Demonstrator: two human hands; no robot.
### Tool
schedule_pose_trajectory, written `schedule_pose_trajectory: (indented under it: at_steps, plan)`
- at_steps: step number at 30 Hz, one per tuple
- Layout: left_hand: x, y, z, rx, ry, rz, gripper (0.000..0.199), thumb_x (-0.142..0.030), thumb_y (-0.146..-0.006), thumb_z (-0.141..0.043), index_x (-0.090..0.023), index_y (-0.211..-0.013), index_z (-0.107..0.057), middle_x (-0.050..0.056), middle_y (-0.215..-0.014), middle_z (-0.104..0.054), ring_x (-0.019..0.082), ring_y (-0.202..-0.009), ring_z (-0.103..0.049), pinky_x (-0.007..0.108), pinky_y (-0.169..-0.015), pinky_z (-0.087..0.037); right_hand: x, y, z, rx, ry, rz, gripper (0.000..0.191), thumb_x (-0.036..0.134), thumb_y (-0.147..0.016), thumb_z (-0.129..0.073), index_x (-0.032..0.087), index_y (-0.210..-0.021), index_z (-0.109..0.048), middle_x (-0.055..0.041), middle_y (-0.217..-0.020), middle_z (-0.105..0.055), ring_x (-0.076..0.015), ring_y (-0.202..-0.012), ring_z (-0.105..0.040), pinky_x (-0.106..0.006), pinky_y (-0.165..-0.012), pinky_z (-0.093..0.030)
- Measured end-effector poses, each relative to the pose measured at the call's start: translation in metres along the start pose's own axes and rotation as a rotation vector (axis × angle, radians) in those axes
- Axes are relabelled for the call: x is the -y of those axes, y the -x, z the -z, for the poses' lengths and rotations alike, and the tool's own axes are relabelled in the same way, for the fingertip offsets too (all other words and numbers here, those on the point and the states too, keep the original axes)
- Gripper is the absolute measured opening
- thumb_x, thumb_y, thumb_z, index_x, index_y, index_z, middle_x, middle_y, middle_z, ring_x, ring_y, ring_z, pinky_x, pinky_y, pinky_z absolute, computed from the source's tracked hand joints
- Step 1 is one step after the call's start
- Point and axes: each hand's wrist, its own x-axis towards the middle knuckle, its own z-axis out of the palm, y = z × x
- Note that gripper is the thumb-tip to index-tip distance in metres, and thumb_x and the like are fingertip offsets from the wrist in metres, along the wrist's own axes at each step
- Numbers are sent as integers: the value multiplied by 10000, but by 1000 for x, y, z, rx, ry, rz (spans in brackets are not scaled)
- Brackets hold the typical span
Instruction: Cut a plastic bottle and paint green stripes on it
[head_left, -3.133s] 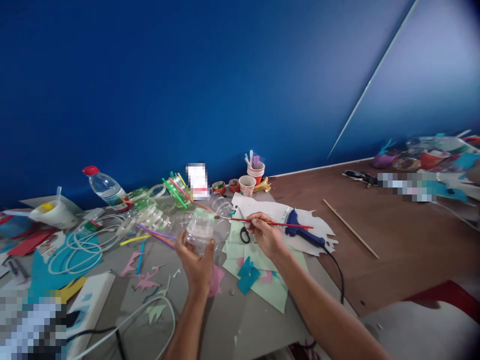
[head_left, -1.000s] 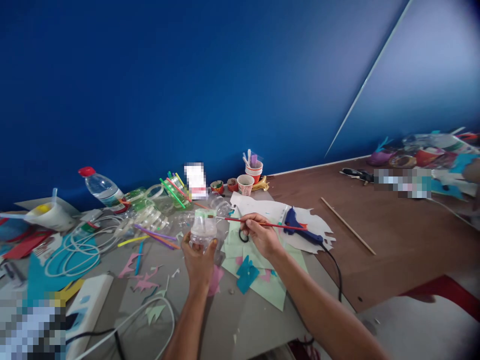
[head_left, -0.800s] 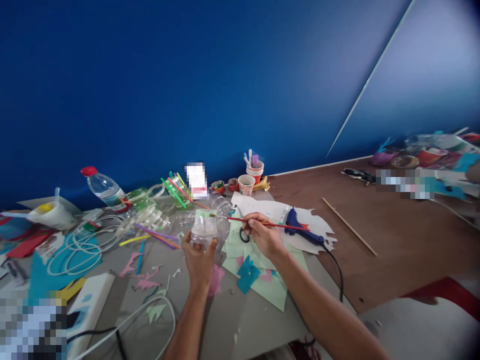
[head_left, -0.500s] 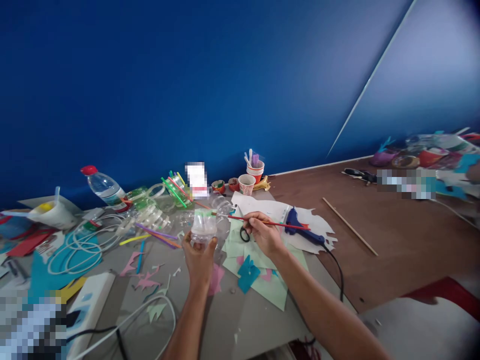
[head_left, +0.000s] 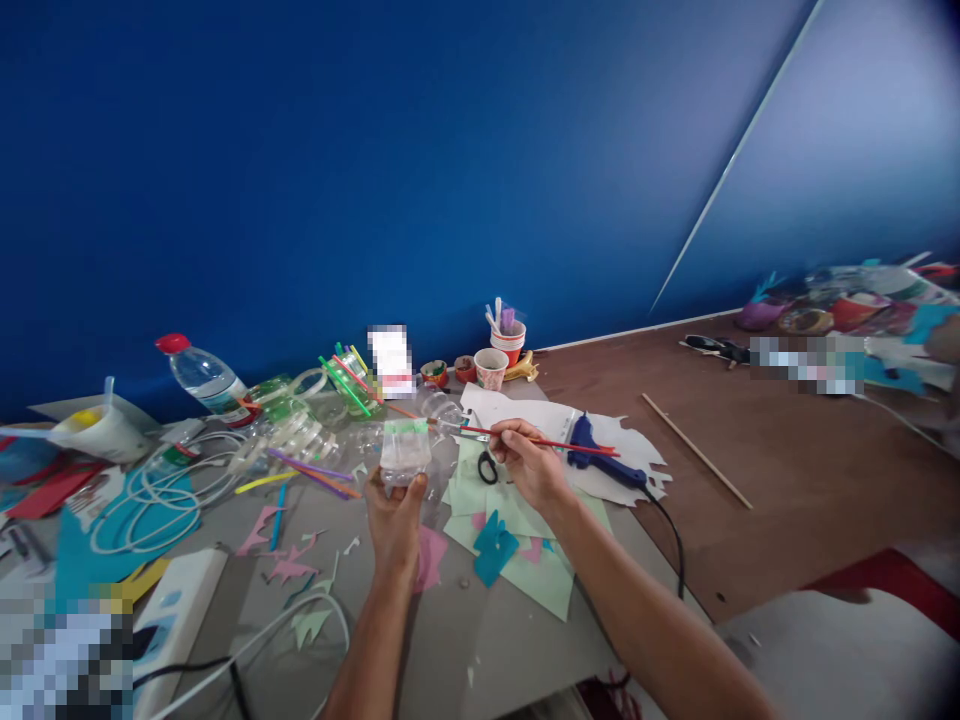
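My left hand [head_left: 394, 515] is closed around the lower part of a clear plastic bottle piece [head_left: 405, 455], held upright with green colour along its top rim. In my right hand [head_left: 526, 462] a thin red paintbrush [head_left: 577, 447] is pinched, its tip pointing left toward the bottle piece and apart from it. Behind the right hand, a blue glue gun [head_left: 600, 452] lies on a torn white sheet [head_left: 517, 408]. The black handle loop of what looks like scissors [head_left: 487, 468] shows beside my right fingers, over pale green paper [head_left: 540, 580].
Small paint pots [head_left: 435, 374] and paper cups [head_left: 490, 370] stand near the blue wall. A red-capped bottle [head_left: 202, 380], coiled white cable [head_left: 150, 500] and power strip [head_left: 184, 600] occupy the left. A wooden stick [head_left: 696, 452] lies right; part of another person's hand [head_left: 946, 337] shows at the far right edge.
The paintbrush tip has drawn back to the right from the bottle piece's rim. My left hand has shifted slightly, still gripping the piece; the view has moved a little.
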Motion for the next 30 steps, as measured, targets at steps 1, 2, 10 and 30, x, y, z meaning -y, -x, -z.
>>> schedule_pose_trajectory:
  at_steps: [1, 2, 10, 30]
  plan:
    - [1, 0, 0, 5, -2, 1, 394, -307, -691, -754, -254, -1037, -574, 50, -1063, -650, 205, -978, -641, 330, -845, -488, 0, 0, 0, 13, 1, -14, 117, 291, -693, -706, 185, -743, -709, -11, -619, -636, -99, -524, -497, -226, -482, -378]
    - [3, -1, 1, 12, 3, 3, 382, -314, -693, -751, -251, -1028, -579, 47, -1050, -653, 200, -960, -644, 330, -838, -489, 0, 0, -1, 25, 9, -30, 116, 290, -697, -701, 185, -747, -710, -11, -618, -635, -100, -522, -496, -229, -481, -378]
    - [17, -5, 4, 96, 121, 22, 382, -342, -715, -733, -269, -1056, -576, 48, -1044, -663, 199, -972, -640, 347, -861, -491, 0, -1, 0, 7, -2, -24, 108, 281, -689, -701, 184, -735, -710, -9, -607, -632, -101, -525, -497, -231, -491, -379]
    - [6, -1, -2, 165, 318, 119, 288, -396, -703, -736, -209, -891, -624, 19, -925, -698, 165, -891, -666, 365, -912, -484, 3, 0, -1, 13, 7, -16, 101, 279, -675, -685, 191, -718, -712, -9, -588, -624, -114, -526, -478, -250, -497, -351]
